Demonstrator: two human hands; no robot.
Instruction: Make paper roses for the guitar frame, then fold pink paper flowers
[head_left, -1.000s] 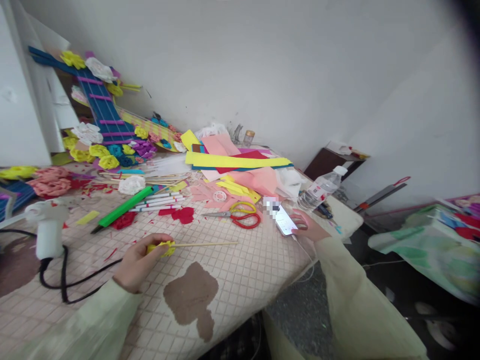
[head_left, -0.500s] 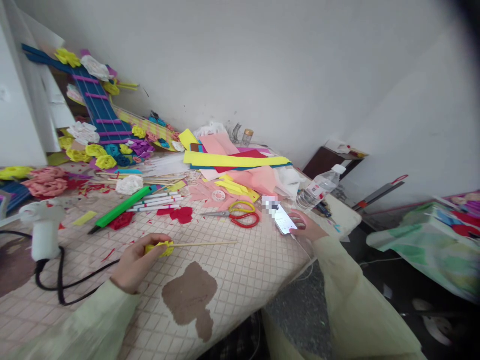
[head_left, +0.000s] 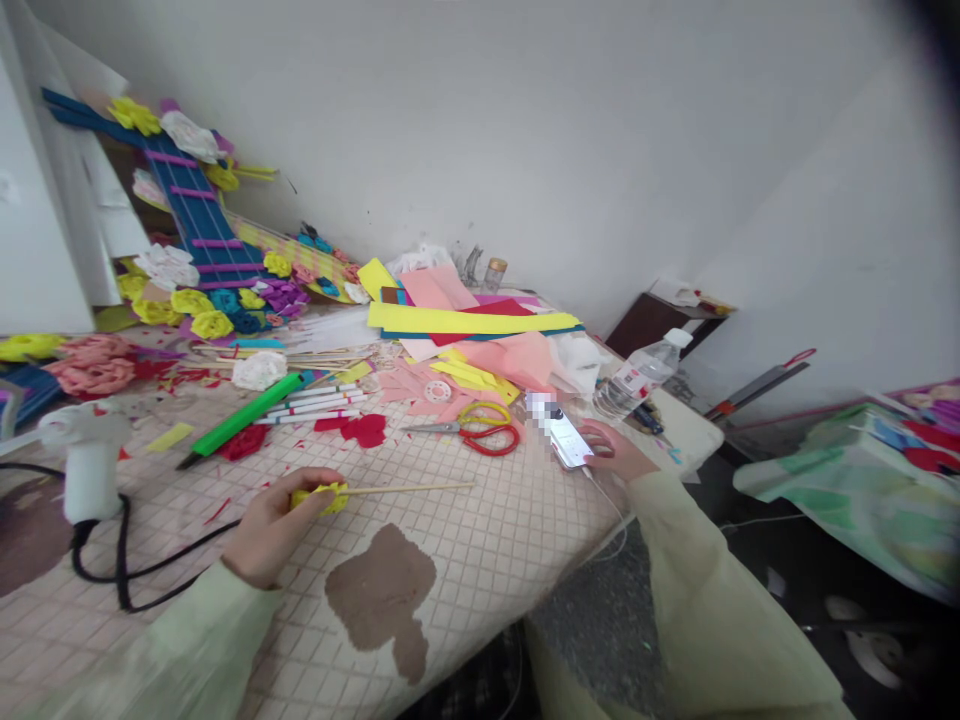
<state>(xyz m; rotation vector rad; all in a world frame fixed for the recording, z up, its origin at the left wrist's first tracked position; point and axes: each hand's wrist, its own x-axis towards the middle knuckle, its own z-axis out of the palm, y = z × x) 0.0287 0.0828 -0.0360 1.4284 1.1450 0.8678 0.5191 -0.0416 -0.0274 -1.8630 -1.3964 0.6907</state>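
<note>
Head view: left grip is lying on the surface w/ fingers closed round a yellow paper flower; the flower is sitting at the end of a thin wooden stick, which is pointing right, low over the checked cloth; flower and stick are lying near the front-centre of the surface, just above a brown patch.

Right grip is resting at the right edge of the surface, fingers curling round the side of a phone; screen is facing up and glowing; a white cable is running from the phone's near end down over the edge.

Between the two grips: scissors w/ red and yellow handles, lying flat, well apart from the left grip, near the phone; red paper scraps just left of the blades; a row of white markers and a green tool lying slantwise behind the flower.

Far left: white glue gun standing upright, its black cord looping toward the left sleeve.

Behind: yellow paper strip lying across pink sheets; water bottle tilting beside the phone, toward the rear; blue ladder-like craft piece leaning on the wall w/ paper flowers heaped at its foot.
</note>
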